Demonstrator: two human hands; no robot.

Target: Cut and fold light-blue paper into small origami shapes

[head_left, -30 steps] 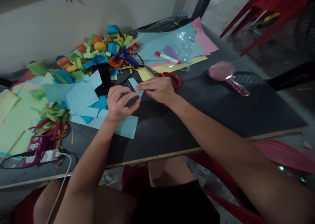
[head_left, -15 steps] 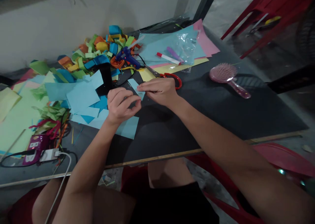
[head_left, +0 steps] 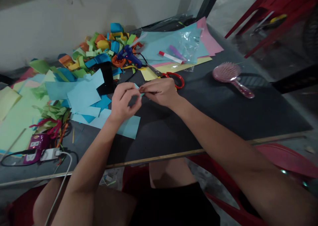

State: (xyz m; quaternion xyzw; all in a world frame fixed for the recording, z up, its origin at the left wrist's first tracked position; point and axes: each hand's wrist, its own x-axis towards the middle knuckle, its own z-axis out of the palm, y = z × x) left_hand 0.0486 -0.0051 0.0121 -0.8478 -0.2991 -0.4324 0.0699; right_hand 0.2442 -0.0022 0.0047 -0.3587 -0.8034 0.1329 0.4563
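Note:
A small light-blue strip of paper (head_left: 136, 85) is between my hands above the dark table, mostly covered by fingers. My right hand (head_left: 161, 92) pinches it with the fingers held close together. From the other side, my left hand (head_left: 125, 102) is curled into a ring, thumb and fingertips closed at the strip's near edge. Behind my right wrist lie red-handled scissors (head_left: 182, 80). Cut light-blue sheets (head_left: 84, 93) lie left of my left hand, and another light-blue piece (head_left: 131, 126) is just below it.
A blue glue gun (head_left: 130, 56) stands by a heap of coloured paper loops (head_left: 99, 50) at the back. A marker (head_left: 171, 57) lies on paper sheets (head_left: 164, 40). The pink hairbrush (head_left: 232, 77) is at right; a purple power strip (head_left: 38, 146) with cables is at left.
My left hand has moved up and right until its fingertips meet the paper strip. The strip, plainly visible before, is now mostly hidden by fingers. My right hand has barely moved.

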